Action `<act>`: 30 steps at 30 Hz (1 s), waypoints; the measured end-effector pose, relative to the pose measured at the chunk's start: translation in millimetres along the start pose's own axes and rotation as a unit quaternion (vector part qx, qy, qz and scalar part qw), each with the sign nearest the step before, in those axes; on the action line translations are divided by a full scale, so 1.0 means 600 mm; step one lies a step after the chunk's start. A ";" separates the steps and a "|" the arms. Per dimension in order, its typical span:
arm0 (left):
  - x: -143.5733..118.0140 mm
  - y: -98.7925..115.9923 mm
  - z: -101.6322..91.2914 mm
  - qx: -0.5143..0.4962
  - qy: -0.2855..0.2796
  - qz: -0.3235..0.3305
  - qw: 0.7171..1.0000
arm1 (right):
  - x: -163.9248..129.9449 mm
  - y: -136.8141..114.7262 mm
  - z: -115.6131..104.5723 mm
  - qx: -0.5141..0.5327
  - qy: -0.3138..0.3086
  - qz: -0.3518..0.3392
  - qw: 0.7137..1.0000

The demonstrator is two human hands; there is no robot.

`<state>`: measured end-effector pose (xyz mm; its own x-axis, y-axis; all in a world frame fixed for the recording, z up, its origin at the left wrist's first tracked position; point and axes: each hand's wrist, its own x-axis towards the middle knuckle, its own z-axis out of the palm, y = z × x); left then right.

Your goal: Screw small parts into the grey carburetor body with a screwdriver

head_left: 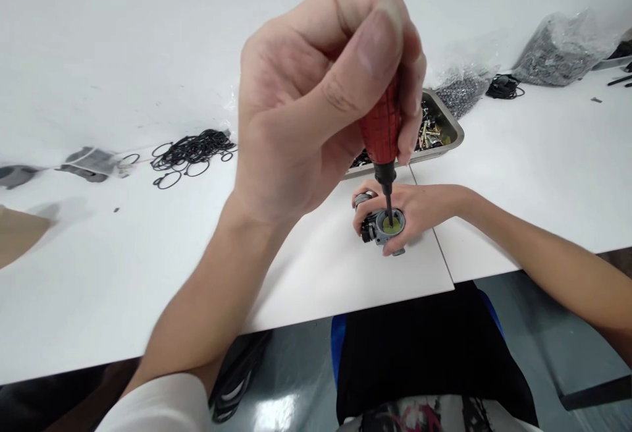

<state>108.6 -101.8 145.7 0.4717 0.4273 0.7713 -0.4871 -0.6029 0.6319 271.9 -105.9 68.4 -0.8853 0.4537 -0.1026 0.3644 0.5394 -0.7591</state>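
My left hand is raised close to the camera, fingers wrapped round the red handle of a screwdriver held upright. Its dark shaft points straight down into the round opening of a small grey metal part with a yellow-green disc inside. My right hand lies on the white table and grips that part from the right side, fingers curled round it.
A metal tray of small parts stands behind the screwdriver. Black rubber rings lie scattered at the left, with small plastic bags beyond. Clear bags of dark parts sit at the far right. The table's front edge runs near my lap.
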 end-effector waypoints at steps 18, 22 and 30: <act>-0.002 0.012 0.023 -0.060 0.046 -0.084 0.994 | -0.001 -0.008 -0.004 -0.003 -0.005 0.020 1.000; -0.003 0.015 0.015 -0.070 0.036 -0.096 0.992 | -0.001 -0.007 -0.002 -0.005 0.001 0.018 1.000; -0.004 0.016 0.014 -0.061 0.037 -0.059 0.996 | -0.001 -0.006 -0.002 0.000 -0.005 0.018 1.000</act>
<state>109.4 -114.2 149.3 0.4779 0.5418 0.6914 -0.5185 -0.4614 0.7199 271.4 -107.4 71.8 -0.8745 0.4657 -0.1356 0.3958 0.5236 -0.7545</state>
